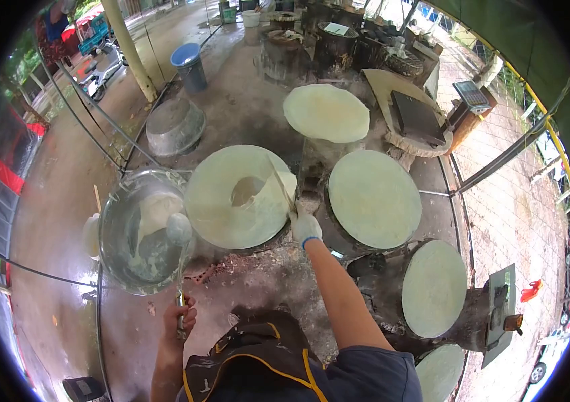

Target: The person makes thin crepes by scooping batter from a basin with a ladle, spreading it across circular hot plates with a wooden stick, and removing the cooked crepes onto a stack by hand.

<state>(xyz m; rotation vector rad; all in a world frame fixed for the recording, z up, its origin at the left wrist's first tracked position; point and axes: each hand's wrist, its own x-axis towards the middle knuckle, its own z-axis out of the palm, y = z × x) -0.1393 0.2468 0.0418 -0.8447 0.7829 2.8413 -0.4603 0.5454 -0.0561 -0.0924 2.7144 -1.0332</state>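
Observation:
My left hand (pixel 181 317) grips a ladle (pixel 179 249) by its handle. The ladle's bowl, coated in pale batter, is over the right side of a large metal basin (pixel 116 258) with pale batter (pixel 159 213) in it. My right hand (pixel 306 229), in a white glove with a blue cuff, is closed on a long thin scraper (pixel 281 182). That scraper lies across a round griddle (pixel 248 194), whose pale batter layer (pixel 221 224) surrounds a bare brownish patch. A thicker, whiter fold of batter is beside the blade.
Other round griddles covered with pale sheets (pixel 375 199) (pixel 434 289) curve round on my right. Another pale round sheet (pixel 326 114) lies ahead. An upturned metal basin (pixel 175 126) and a blue bucket (pixel 188 67) stand front left. Right of them is a dark board (pixel 419 119).

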